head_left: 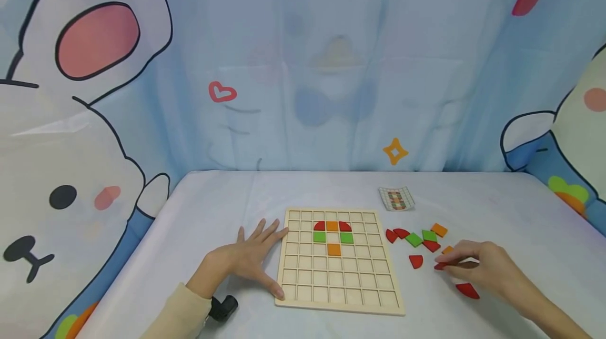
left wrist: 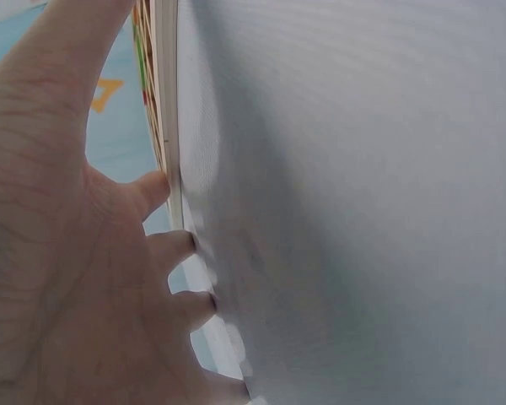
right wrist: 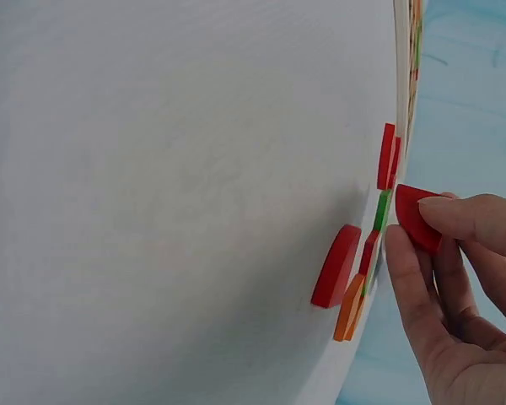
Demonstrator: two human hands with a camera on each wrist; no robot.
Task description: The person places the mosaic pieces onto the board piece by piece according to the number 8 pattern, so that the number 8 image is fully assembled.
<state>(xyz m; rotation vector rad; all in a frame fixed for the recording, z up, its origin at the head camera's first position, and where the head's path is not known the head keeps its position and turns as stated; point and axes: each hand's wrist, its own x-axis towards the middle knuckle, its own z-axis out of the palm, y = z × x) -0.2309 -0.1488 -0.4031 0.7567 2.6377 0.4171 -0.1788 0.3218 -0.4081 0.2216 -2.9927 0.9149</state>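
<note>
A wooden grid board (head_left: pixel 312 278) lies in the middle of the white table. Near its top sit several inset tiles: red quarter-circles (head_left: pixel 320 226), orange squares (head_left: pixel 333 249) and green squares (head_left: pixel 319 237). With fingers spread, my left hand (head_left: pixel 251 260) touches the board's left edge; the thumb rests at its lower left corner. My right hand (head_left: pixel 483 268) pinches a red quarter-circle tile (right wrist: pixel 417 218) between thumb and fingers, over the table right of the board. Under that hand lies another red tile (head_left: pixel 467 290).
Loose red (head_left: pixel 416 261), green (head_left: pixel 414 239) and orange (head_left: pixel 439 230) tiles are scattered right of the board. A small pattern card (head_left: pixel 396 199) with a coloured grid lies behind them. A printed blue curtain (head_left: pixel 331 118) hangs behind the table.
</note>
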